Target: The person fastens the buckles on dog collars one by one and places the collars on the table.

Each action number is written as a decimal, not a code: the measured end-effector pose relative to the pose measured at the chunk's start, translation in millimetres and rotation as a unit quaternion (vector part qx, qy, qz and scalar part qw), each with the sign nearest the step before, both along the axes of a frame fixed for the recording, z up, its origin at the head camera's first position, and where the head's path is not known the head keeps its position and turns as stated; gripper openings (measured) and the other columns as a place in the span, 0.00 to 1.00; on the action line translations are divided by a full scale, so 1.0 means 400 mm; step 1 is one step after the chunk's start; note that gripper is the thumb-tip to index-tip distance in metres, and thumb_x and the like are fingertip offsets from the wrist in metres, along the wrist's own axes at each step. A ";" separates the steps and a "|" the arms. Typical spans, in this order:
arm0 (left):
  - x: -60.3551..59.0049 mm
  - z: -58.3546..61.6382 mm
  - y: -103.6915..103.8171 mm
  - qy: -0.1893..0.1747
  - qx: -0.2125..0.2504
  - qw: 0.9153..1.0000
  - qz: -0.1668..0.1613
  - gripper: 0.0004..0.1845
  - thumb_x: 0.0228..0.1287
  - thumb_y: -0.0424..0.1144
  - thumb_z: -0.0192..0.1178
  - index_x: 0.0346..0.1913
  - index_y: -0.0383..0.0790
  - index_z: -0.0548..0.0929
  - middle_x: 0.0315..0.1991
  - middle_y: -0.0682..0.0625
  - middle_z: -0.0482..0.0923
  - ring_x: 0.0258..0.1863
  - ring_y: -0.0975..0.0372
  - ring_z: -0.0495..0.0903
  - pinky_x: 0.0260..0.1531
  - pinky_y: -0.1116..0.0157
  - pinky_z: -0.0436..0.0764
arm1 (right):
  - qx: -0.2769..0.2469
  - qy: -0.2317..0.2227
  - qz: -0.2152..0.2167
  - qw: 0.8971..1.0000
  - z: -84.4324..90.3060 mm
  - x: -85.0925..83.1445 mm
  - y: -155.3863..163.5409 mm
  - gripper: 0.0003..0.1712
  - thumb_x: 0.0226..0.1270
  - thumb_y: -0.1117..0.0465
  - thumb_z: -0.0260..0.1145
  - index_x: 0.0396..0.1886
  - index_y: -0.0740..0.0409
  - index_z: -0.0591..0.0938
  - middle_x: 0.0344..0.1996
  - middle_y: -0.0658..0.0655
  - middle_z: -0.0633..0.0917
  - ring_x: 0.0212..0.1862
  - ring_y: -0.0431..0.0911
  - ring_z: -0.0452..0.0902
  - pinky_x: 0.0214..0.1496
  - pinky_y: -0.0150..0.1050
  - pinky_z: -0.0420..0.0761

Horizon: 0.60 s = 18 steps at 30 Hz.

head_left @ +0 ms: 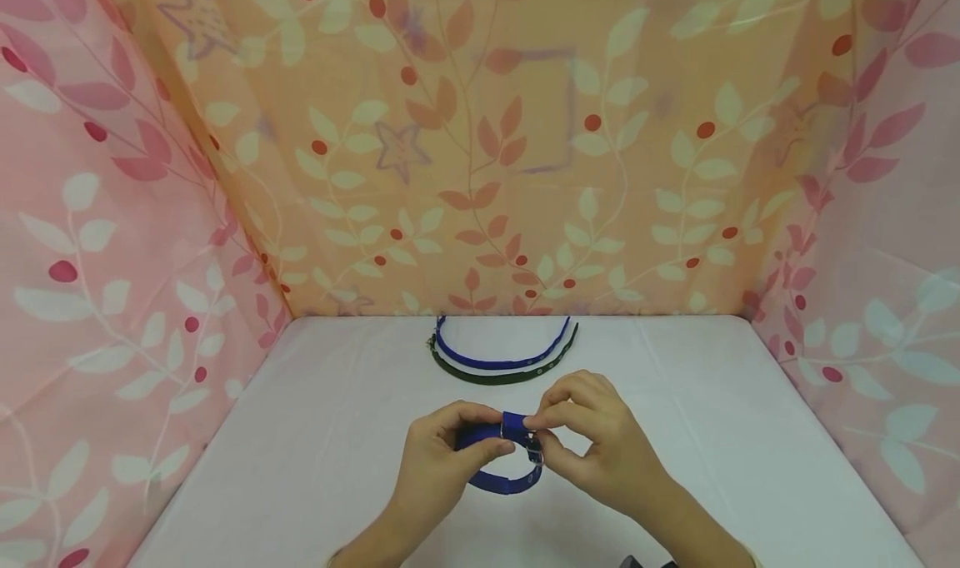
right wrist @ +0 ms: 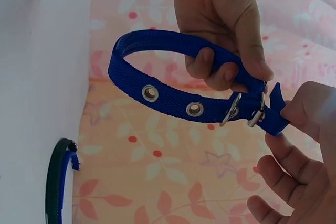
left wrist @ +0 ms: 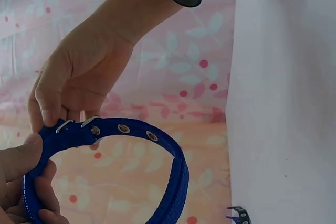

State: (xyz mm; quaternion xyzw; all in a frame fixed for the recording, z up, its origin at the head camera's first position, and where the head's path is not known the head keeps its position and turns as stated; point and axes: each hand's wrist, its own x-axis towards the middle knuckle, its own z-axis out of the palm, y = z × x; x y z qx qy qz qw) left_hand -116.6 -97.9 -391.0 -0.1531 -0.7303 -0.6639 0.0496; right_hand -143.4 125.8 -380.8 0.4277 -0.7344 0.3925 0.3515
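Note:
A blue collar (head_left: pixel 510 483) with metal eyelets is bent into a closed loop, held up between both hands. My left hand (head_left: pixel 442 451) grips its band beside the buckle, thumb on one face and fingers on the other. My right hand (head_left: pixel 600 435) pinches the strap's end past the metal buckle (right wrist: pixel 257 116) between thumb and fingertips. The strap runs through the buckle, and a second metal ring (right wrist: pixel 231 109) sits next to it on the band. Two eyelets (right wrist: pixel 195 109) show along the loop beyond these fittings.
Toward the back of the white table (head_left: pixel 337 401) lie a second blue collar (head_left: pixel 487 364) and a dark green collar (head_left: pixel 491 379), curved side by side and unfastened. Flower-patterned cloth (head_left: pixel 480 176) walls the table at the back and on both sides.

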 end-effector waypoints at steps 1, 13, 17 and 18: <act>0.000 0.000 0.000 -0.001 0.001 1.000 0.000 0.13 0.55 0.37 0.78 0.43 0.46 0.88 0.40 0.51 0.89 0.39 0.55 0.89 0.42 0.62 0.89 | 0.001 -0.001 -0.001 1.000 0.000 0.000 0.000 0.19 0.46 0.71 0.73 0.36 0.46 0.90 0.35 0.43 0.82 0.44 0.41 0.77 0.54 0.36 0.71; -0.001 0.005 -0.002 -0.011 -0.014 1.000 -0.009 0.13 0.54 0.37 0.79 0.42 0.47 0.89 0.39 0.51 0.89 0.38 0.56 0.89 0.42 0.63 0.88 | 0.021 0.004 0.012 1.000 0.004 -0.004 0.005 0.19 0.43 0.71 0.73 0.34 0.44 0.89 0.35 0.41 0.81 0.44 0.42 0.76 0.54 0.39 0.69; 0.002 0.010 -0.003 -0.011 -0.017 1.000 -0.014 0.13 0.54 0.38 0.79 0.42 0.47 0.89 0.39 0.51 0.88 0.37 0.56 0.89 0.42 0.62 0.88 | 0.039 -0.007 0.002 0.999 0.005 0.000 0.008 0.19 0.43 0.70 0.74 0.32 0.42 0.89 0.35 0.40 0.79 0.45 0.40 0.75 0.54 0.37 0.69; 0.003 0.011 -0.003 -0.010 -0.018 1.000 -0.015 0.13 0.54 0.39 0.79 0.42 0.47 0.89 0.39 0.51 0.88 0.37 0.56 0.89 0.42 0.62 0.88 | 0.044 -0.009 0.001 0.999 0.005 0.001 0.008 0.19 0.43 0.70 0.74 0.32 0.42 0.88 0.35 0.39 0.79 0.45 0.39 0.74 0.54 0.37 0.69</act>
